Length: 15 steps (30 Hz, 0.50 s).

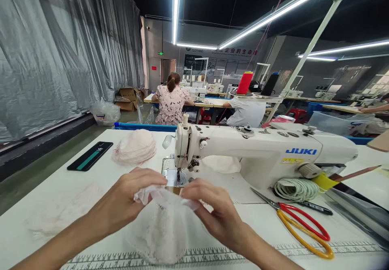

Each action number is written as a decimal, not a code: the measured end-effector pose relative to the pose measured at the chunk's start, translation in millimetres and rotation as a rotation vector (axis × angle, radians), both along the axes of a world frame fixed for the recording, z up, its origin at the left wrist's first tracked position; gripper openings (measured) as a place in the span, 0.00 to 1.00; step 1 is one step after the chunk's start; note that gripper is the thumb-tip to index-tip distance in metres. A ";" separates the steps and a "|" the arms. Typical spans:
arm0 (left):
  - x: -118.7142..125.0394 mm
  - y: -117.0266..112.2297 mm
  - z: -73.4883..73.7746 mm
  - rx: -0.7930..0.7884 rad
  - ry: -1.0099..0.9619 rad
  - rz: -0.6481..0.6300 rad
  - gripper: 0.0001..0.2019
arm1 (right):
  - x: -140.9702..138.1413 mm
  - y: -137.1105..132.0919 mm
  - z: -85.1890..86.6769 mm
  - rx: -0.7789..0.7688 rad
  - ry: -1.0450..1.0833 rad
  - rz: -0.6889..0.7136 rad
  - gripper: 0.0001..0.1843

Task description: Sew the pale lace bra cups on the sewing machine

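Observation:
A sheer white piece of fabric [165, 225] hangs between my two hands, just in front of the sewing machine's needle area. My left hand [129, 195] pinches its upper left edge between thumb and fingers. At the upper right edge, my right hand [214, 207] grips the same fabric in a pinch. The lower part drapes down over the table toward the printed ruler strip [219, 256]. Directly beyond my fingertips is the presser foot [178, 176] of the white sewing machine [225, 142]. No cloth is visible under the foot, though my fingers partly cover the plate.
Stacked pale fabric pieces [135, 147] lie beside a black phone [90, 156] at back left; more sheer pieces [67, 211] lie nearer. On the right are scissors [300, 225], a black marker [317, 208] and coiled green cord [296, 190]. Two people sit at machines ahead.

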<state>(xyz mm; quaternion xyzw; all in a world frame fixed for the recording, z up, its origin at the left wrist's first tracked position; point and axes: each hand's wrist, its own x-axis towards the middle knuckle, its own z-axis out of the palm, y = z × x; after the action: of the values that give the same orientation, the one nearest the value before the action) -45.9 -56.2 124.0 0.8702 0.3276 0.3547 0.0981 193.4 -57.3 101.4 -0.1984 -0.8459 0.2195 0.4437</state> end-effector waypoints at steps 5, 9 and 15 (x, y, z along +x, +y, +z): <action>-8.1 -10.1 -21.0 0.273 0.033 -0.081 0.14 | 4.6 -14.4 -12.1 0.153 -0.173 -0.017 0.11; -13.5 -5.7 -42.5 0.349 0.231 -0.147 0.13 | 0.1 -21.0 -44.4 0.310 -0.359 -0.069 0.09; -43.2 -14.4 -98.3 0.099 0.350 -0.119 0.19 | 4.9 -22.5 -75.6 0.258 -0.569 -0.075 0.11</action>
<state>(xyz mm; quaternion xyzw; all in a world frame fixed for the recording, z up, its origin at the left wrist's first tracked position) -89.1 -70.6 25.7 0.9402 0.2699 0.2070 0.0175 198.3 -79.8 25.8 -0.2249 -0.9491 0.0295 0.2187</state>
